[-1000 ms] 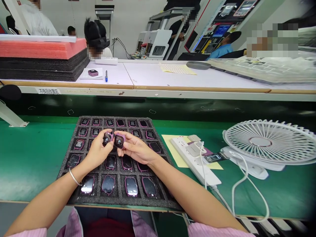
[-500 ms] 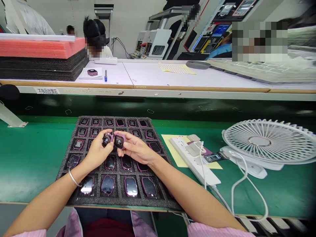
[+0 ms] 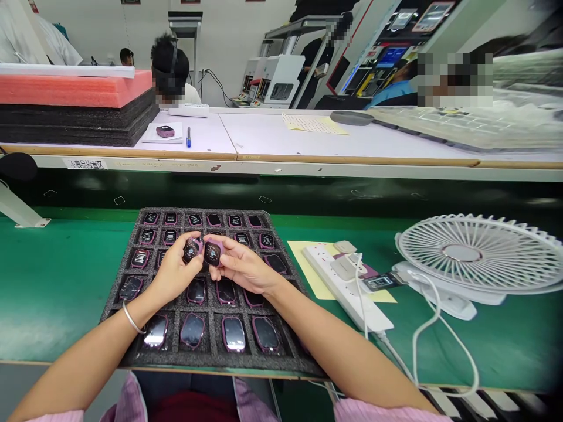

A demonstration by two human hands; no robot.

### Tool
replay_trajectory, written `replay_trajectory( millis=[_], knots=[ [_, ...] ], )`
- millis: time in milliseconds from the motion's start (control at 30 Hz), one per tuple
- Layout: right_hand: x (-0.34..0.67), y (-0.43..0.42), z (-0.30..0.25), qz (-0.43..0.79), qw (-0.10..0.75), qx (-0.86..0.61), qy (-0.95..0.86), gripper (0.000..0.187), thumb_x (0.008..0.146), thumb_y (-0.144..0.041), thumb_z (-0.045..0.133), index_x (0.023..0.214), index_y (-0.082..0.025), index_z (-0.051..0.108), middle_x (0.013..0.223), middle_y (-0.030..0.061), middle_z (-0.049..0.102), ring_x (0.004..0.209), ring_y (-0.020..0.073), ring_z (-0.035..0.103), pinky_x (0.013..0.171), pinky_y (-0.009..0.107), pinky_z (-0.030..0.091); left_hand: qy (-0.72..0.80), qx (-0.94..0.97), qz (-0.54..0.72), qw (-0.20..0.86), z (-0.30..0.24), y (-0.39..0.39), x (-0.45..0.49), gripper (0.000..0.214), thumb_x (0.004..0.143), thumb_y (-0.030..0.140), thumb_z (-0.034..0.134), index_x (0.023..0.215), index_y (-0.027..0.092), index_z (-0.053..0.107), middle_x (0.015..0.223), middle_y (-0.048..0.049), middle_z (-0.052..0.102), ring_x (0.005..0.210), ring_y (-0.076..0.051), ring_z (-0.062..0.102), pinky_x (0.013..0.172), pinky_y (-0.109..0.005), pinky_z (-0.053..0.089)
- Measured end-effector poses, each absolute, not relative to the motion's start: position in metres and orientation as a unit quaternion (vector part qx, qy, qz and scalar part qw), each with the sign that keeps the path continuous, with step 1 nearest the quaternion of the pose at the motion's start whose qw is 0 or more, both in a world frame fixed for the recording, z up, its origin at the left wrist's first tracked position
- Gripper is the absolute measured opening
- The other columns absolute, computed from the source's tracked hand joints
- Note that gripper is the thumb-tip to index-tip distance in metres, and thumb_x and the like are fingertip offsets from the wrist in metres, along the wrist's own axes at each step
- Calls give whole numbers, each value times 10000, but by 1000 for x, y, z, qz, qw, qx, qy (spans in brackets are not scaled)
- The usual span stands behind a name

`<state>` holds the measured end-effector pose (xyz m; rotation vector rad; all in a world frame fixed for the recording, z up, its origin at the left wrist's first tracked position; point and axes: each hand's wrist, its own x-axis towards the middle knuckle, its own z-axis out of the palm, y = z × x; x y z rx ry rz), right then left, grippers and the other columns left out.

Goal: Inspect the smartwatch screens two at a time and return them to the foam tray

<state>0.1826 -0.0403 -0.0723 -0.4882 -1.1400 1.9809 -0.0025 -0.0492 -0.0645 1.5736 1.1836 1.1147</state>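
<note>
Above the middle of a black foam tray (image 3: 210,346), my two hands hold one smartwatch body each, side by side. My left hand (image 3: 178,266) is closed on a purple watch body (image 3: 190,251) with its screen facing me, lit with small marks. In my right hand (image 3: 241,264), fingers and thumb pinch a second purple watch body (image 3: 213,253), its screen lit too. The two watches nearly touch; I cannot tell whether they do. Below, the tray's compartments hold several more purple watch bodies, such as one at the front (image 3: 233,333). My hands and forearms hide some compartments.
Right of the tray, a white power strip (image 3: 347,287) lies on yellow paper with chargers and cables. A white fan (image 3: 466,255) stands farther right. Along the back runs a white shelf (image 3: 264,132) with stacked foam (image 3: 74,91), a pen (image 3: 189,137) and another watch (image 3: 165,131). People sit beyond.
Both hands keep the watches in nearly the same place. The camera view has shifted very slightly, and people in the background have moved a little.
</note>
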Motion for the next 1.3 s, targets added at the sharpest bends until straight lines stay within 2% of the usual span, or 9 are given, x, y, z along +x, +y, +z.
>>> replay_trajectory(
  millis=[400, 633, 667, 733, 833, 900, 1067, 1200, 1300],
  knots=[
    [184, -41, -72, 776, 390, -199, -454, 581, 781, -352, 810, 1286, -215, 559, 838, -3, 679, 714, 139, 667, 697, 289, 515, 468, 633, 448, 425, -67, -48, -4, 471, 778, 238, 593, 1243, 180, 552, 1140, -74, 658, 1025, -189, 619, 931, -328, 471],
    [182, -40, -74, 777, 400, -193, -446, 514, 780, -322, 811, 1236, -228, 592, 851, -12, 673, 686, 130, 661, 676, 279, 501, 469, 632, 447, 426, -65, -48, -3, 420, 766, 254, 611, 1177, 179, 580, 1144, -71, 657, 1025, -194, 602, 952, -350, 455],
    [181, -40, -74, 776, 404, -198, -443, 521, 782, -327, 807, 1245, -225, 591, 858, -7, 678, 692, 133, 663, 676, 279, 497, 468, 618, 456, 438, -65, -47, -3, 418, 760, 266, 628, 1167, 178, 584, 1130, -68, 658, 1008, -186, 607, 927, -335, 464],
    [180, -38, -74, 774, 415, -213, -428, 532, 798, -326, 786, 1273, -216, 575, 890, 12, 693, 710, 140, 668, 680, 281, 489, 473, 566, 467, 487, -63, -46, -2, 457, 754, 309, 666, 1182, 175, 573, 1066, -58, 659, 859, -149, 618, 778, -288, 489],
    [181, -32, -76, 783, 427, -237, -385, 496, 824, -299, 733, 1276, -206, 551, 951, 47, 715, 723, 157, 681, 689, 294, 488, 474, 451, 467, 595, -60, -44, -1, 592, 753, 379, 697, 1269, 161, 505, 874, -16, 631, 556, -74, 506, 527, -231, 394],
    [182, -28, -76, 789, 431, -249, -361, 444, 824, -303, 709, 1227, -197, 558, 973, 67, 724, 704, 169, 686, 677, 300, 488, 454, 397, 475, 641, -59, -43, -1, 622, 765, 399, 687, 1297, 158, 475, 776, 12, 600, 496, -68, 481, 480, -220, 358],
    [184, -26, -75, 786, 445, -262, -340, 333, 846, -328, 652, 1140, -184, 592, 988, 75, 719, 641, 154, 670, 652, 303, 494, 412, 402, 491, 654, -58, -44, -4, 565, 798, 419, 652, 1281, 157, 520, 773, -3, 626, 525, -109, 593, 501, -241, 462],
    [184, -29, -73, 768, 452, -277, -360, 379, 844, -321, 657, 1193, -195, 580, 922, 49, 708, 681, 170, 694, 669, 301, 497, 414, 419, 497, 637, -58, -46, -5, 553, 790, 409, 663, 1274, 169, 545, 850, -16, 656, 605, -141, 678, 614, -294, 564],
    [184, -31, -74, 740, 460, -294, -394, 398, 824, -282, 686, 1200, -206, 579, 869, 32, 700, 687, 164, 698, 642, 276, 484, 422, 429, 502, 621, -59, -47, -4, 539, 743, 320, 695, 1246, 181, 562, 888, -7, 664, 637, -147, 703, 665, -307, 593]
  ],
)
